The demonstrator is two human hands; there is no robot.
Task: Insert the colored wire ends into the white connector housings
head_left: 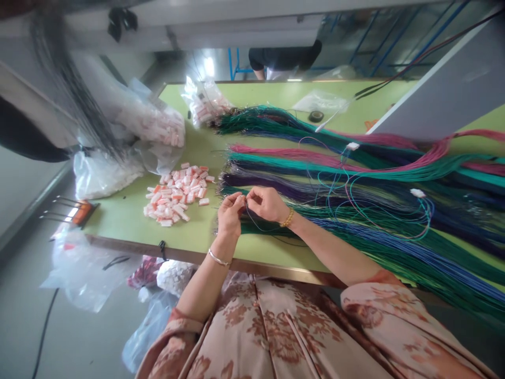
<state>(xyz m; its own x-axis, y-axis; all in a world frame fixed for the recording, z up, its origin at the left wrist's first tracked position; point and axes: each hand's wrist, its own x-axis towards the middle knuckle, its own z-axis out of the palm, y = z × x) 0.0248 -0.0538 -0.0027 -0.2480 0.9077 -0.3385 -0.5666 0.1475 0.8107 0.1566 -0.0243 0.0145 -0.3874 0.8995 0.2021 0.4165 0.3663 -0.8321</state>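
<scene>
My left hand [230, 215] is closed in a pinch at the table's front, on something small that its fingers mostly hide. Right against it, my right hand [269, 204] pinches a thin wire [252, 220], which curves down below the fingers. Under and beyond both hands lie long bundles of wires: green [355, 223], dark purple [268, 184], teal [284, 162] and pink [272, 152], their metal-tipped ends facing left. To the left of my hands is a loose pile of small white and orange connector housings [177, 192].
Plastic bags of connector housings [205, 102] stand at the back left. White connectors [352, 146] with wires attached lie across the bundles. A black tape roll [315, 116] sits farther back. A pronged orange holder [82, 213] is at the left edge. Another person's dark sleeve [284, 55] shows beyond.
</scene>
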